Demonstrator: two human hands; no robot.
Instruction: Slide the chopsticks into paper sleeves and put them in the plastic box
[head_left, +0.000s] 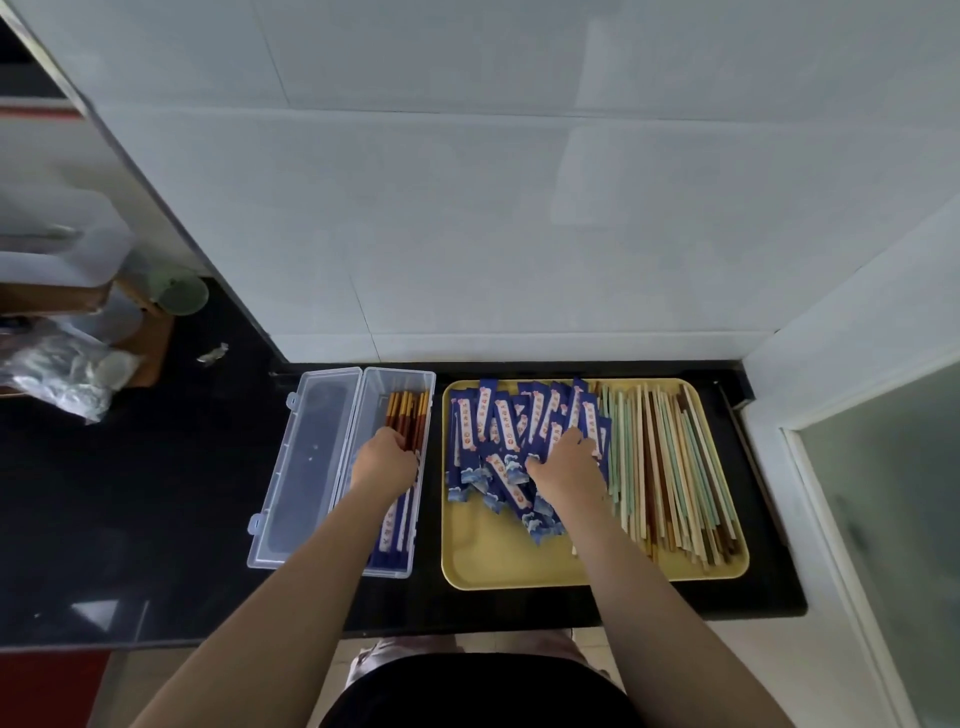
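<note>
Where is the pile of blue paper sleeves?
The blue paper sleeves lie on the yellow tray's left half, beside the loose chopsticks, under the right hand.

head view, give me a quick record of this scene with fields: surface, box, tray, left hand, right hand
surface: black glossy countertop against a white tiled wall
box: clear plastic box with its hinged lid open to the left, holding sleeved brown chopsticks
tray: yellow rectangular tray, a pile of blue paper sleeves on its left part, loose bare chopsticks on its right
left hand: left hand inside the box, on the sleeved chopsticks
right hand: right hand on the sleeve pile; grip unclear
</note>
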